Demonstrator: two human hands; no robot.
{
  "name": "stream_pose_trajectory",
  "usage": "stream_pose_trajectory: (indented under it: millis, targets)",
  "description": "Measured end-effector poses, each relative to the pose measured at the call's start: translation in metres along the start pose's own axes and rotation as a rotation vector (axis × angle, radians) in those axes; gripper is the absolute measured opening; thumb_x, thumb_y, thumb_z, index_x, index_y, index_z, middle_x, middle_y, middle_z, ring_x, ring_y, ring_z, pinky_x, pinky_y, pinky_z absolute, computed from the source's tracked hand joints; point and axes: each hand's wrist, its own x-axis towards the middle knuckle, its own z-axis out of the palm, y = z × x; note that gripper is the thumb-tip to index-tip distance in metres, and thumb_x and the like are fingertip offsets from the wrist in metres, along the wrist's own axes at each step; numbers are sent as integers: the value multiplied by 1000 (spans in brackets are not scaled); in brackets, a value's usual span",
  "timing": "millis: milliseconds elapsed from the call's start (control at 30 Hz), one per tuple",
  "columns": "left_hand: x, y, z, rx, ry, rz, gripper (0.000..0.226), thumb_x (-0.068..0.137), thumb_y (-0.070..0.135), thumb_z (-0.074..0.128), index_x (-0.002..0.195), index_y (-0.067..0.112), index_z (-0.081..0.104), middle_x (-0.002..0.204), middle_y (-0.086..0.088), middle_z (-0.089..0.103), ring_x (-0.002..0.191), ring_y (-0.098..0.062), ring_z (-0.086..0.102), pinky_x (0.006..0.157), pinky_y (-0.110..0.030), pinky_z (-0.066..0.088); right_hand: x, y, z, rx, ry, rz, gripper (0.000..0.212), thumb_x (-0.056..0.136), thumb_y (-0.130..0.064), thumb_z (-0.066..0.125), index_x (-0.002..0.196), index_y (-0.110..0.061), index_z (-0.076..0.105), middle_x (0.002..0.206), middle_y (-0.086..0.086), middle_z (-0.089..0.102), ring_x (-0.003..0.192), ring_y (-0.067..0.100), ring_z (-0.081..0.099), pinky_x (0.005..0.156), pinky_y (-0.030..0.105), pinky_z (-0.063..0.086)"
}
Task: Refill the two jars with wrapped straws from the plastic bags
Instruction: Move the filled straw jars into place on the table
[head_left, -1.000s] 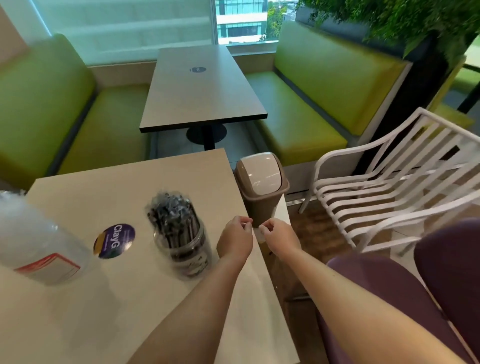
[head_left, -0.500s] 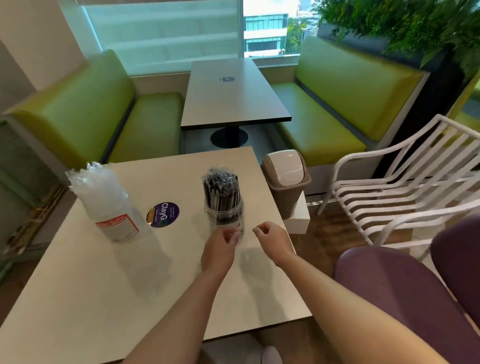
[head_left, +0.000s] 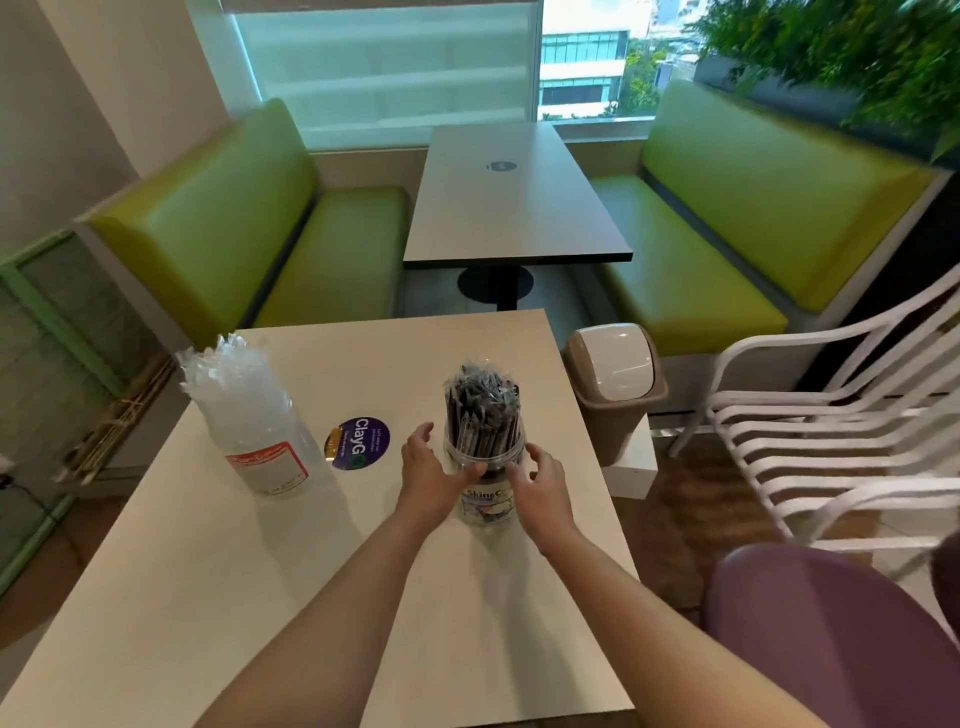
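Reaching now for the dark-straw jar (head_left: 484, 457) at the table's (head_left: 260, 597) right side: my left hand (head_left: 431, 475) and right hand (head_left: 537, 486), fists pinched together by the bin (head_left: 615, 387) a second ago, flank it, fingers spread. Clear-straw jar (head_left: 249, 415) stands full, left. Refilling looks finished.

On the table (head_left: 218, 597), one jar (head_left: 485, 467) stands right of another jar (head_left: 260, 436), apparently upright.

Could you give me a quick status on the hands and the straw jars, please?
Left hand and right hand open, flanking dark-straw jar. Clear-straw jar stands apart, left. Nothing in the way.
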Motion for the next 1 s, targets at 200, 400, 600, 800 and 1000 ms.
stream_pose_trajectory:
  millis: [200, 400, 600, 800, 1000]
  targets:
    - [10, 7, 0, -76, -118, 9, 132, 54, 47, 91, 154, 18, 11, 153, 0, 32, 138, -14, 33, 113, -38, 33, 13, 3, 4, 69, -28, 6, 44, 101, -33, 48, 142, -19, 43, 139, 3, 42, 114, 7, 42, 94, 23, 37]
    - [12, 2, -3, 80, -30, -23, 143, 32, 67, 85, 152, 24, 22, 121, 6, 29, 133, -25, 34, 114, -44, 31, 20, 2, 6, 96, -82, 27, 49, 101, -41, 43, 147, -23, 39, 131, 4, 34, 120, 13, 42, 96, 23, 32]
    - [17, -8, -15, 130, -19, -26, 108, 53, 42, 93, 144, 24, 37, 131, -3, 28, 135, -21, 20, 110, -28, 22, 32, 5, 13, 92, -53, 34, 32, 100, -39, 46, 124, -18, 46, 128, 4, 51, 119, 18, 51, 87, 23, 43]
    - [35, -14, -34, -22, -185, -64, 99, 56, 25, 95, 128, 13, 29, 131, -1, 38, 121, -15, 44, 89, -24, 44, 46, -2, 23, 105, -34, 42, 20, 101, -36, 45, 113, -22, 54, 122, 4, 58, 111, 17, 55, 81, 24, 41]
    - [65, -18, -43, 61, -256, 4, 123, 42, 40, 97, 143, 22, 31, 127, -2, 28, 120, -20, 45, 102, -30, 43, 59, -14, 38, 167, -6, 66, 21, 104, -29, 41, 117, -20, 56, 103, -8, 59, 87, -7, 52, 61, 4, 41]
